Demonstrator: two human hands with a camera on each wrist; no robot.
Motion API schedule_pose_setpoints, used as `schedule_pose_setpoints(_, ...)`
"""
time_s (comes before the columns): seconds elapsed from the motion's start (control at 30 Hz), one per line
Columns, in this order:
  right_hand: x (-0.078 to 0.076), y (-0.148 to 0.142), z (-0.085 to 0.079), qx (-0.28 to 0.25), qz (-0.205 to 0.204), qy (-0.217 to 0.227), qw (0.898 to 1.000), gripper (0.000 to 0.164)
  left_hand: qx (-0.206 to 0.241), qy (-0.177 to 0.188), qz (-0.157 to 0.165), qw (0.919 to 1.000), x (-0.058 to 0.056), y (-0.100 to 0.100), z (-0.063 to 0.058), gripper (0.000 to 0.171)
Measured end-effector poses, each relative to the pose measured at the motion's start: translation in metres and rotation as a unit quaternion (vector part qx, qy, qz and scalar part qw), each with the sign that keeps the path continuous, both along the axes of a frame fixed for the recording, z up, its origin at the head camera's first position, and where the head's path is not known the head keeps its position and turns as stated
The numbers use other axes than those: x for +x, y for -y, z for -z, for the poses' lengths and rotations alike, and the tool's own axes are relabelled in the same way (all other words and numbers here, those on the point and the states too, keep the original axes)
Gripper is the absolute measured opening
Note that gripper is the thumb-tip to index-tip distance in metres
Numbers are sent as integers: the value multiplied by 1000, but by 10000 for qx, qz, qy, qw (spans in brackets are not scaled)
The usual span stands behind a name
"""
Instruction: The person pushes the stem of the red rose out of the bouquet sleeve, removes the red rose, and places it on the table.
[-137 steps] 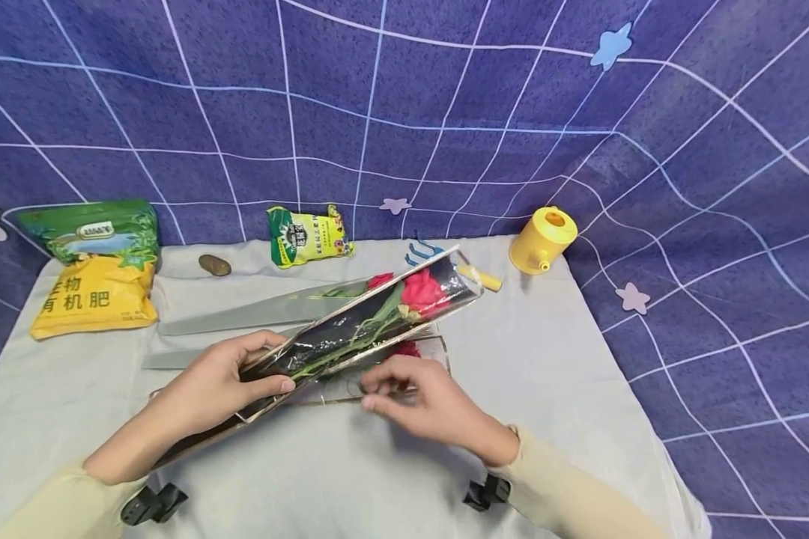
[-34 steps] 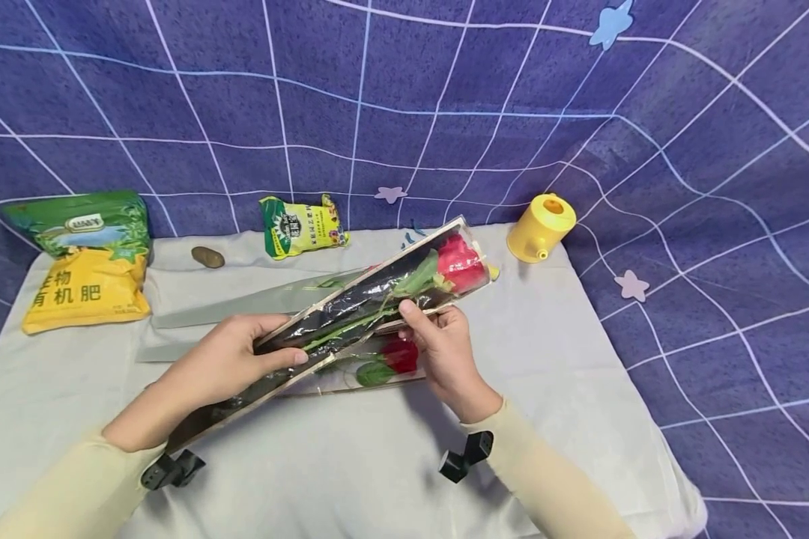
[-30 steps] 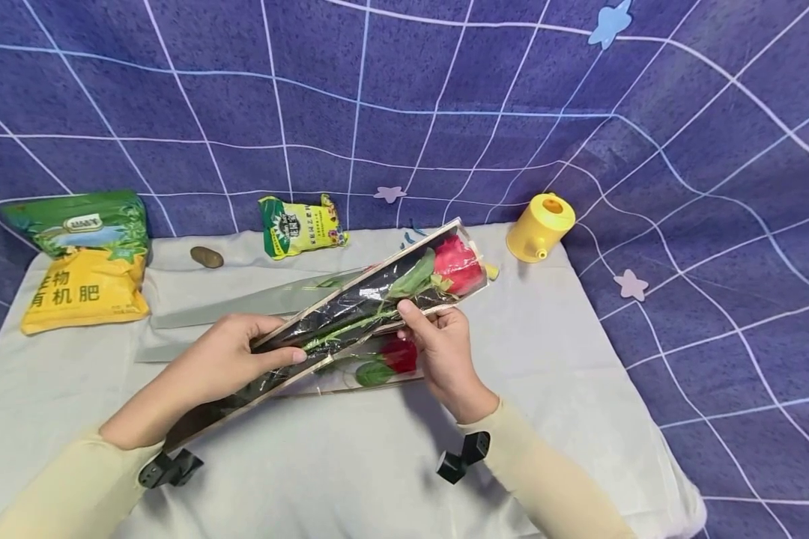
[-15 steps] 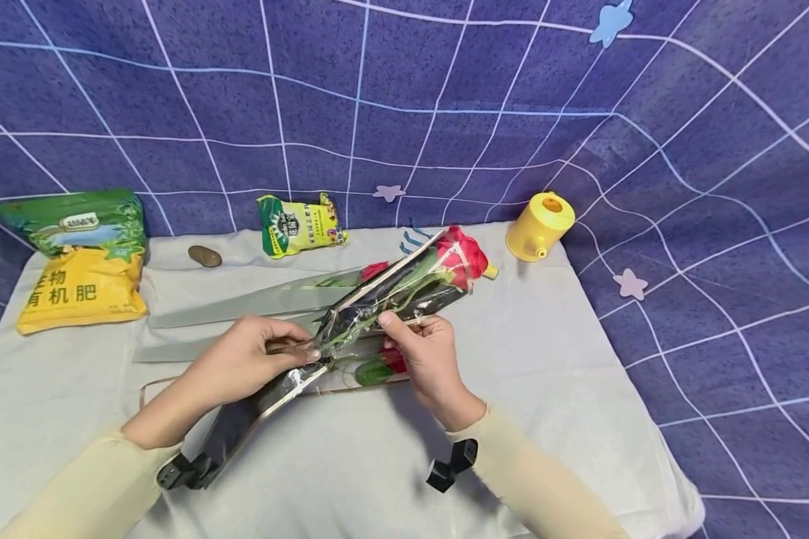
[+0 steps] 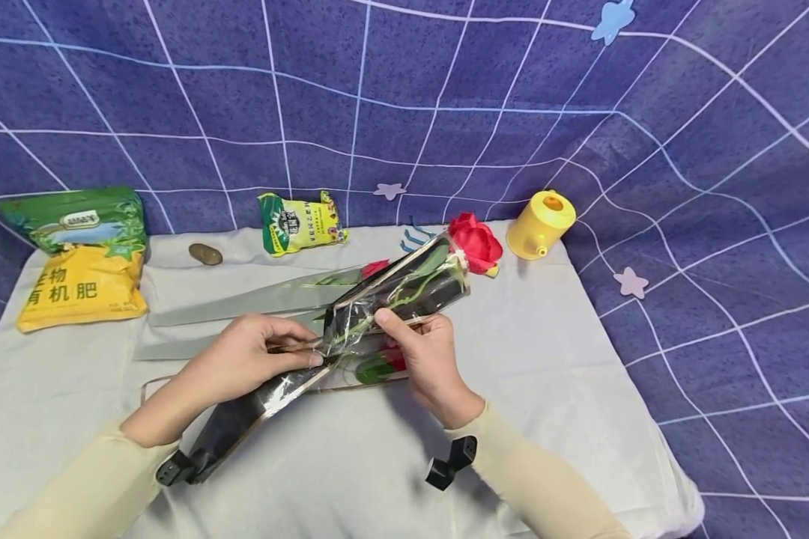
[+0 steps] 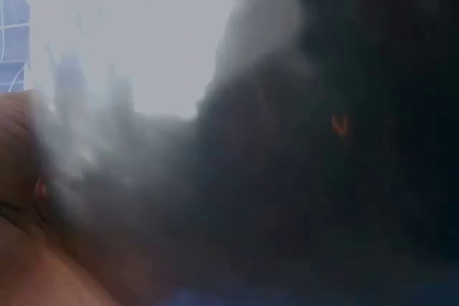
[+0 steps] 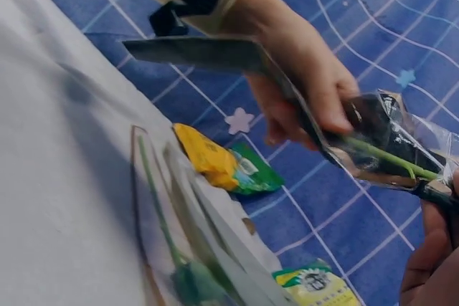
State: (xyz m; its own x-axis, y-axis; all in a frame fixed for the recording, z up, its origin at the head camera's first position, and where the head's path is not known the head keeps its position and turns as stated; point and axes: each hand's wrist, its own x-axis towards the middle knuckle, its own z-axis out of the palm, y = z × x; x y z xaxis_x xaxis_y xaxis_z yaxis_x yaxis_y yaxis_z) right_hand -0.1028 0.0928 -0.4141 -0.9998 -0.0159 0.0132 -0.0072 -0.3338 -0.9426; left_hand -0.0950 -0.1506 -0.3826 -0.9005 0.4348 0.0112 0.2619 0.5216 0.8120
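A red rose pokes its bloom out of the upper end of a black-backed clear flower sleeve; its green stem runs inside. The sleeve is bent near its middle, its lower part slanting toward the left forearm. My left hand pinches it at the bend, thumb in front. Higher up, my right hand grips the lower edge with the thumb on the film and the other fingers behind. In the right wrist view the left hand and the folded sleeve show. Dark blur fills most of the left wrist view.
Beneath the hands lie more wrapped roses, one in a grey sleeve and one with green leaves. Behind stand a fertilizer bag, a stone, a small yellow-green packet, a blue-pronged hand rake and a yellow watering can.
The rose's bloom has slid from inside the sleeve out past its upper end. The sleeve, straight earlier, has become bent, and the right hand, free at first, has taken hold of it.
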Motion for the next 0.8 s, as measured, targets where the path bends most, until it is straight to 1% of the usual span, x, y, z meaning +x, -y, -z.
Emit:
schedule_pose_setpoints(0.07, -3, -4, -2, -104, 186, -36, 9998, 19, -239, -83, -111, 9996, 0, 5, -1, 29)
schedule_pose_setpoints(0.13, -6, -8, -4, -194, 307, -88, 9993, 20, -422, -222, -173, 9987, 1, 10, -2, 44)
schedule_pose_setpoints(0.2, -7, -10, -4, -263, 370, -96, 9989, 23, -561, -296, -184, 9978, -1, 14, -4, 52)
schedule_pose_setpoints(0.4, -5, -9, 0, -167, 300, 16, 9994, 33, -737, -192, 73, 9971, -13, 21, -7, 19)
schedule_pose_setpoints(0.43, -4, -8, 1, -148, 271, 58, 9995, 35, -725, -148, 115, 9972, -14, 21, -8, 21)
schedule_pose_setpoints(0.5, -3, -6, 3, -119, 209, 128, 9996, 37, -681, -67, 129, 9976, -17, 19, -10, 33)
schedule_pose_setpoints(0.57, -1, -4, 4, -122, 133, 208, 9996, 38, -494, 76, 187, 9986, -18, 14, -13, 42)
schedule_pose_setpoints(0.6, 0, -4, 4, -128, 86, 237, 9996, 38, -378, 140, 241, 9989, -18, 11, -14, 43)
schedule_pose_setpoints(0.7, 1, -4, 4, -147, -52, 301, 9994, 35, -142, 198, 447, 9987, -19, 2, -16, 29)
schedule_pose_setpoints(0.73, 1, -5, 4, -166, -114, 315, 9993, 33, -136, 159, 500, 9985, -19, 0, -15, 23)
schedule_pose_setpoints(0.8, -1, -7, 3, -82, -105, 215, 9997, 27, -227, -16, 508, 9985, -19, -2, -14, 16)
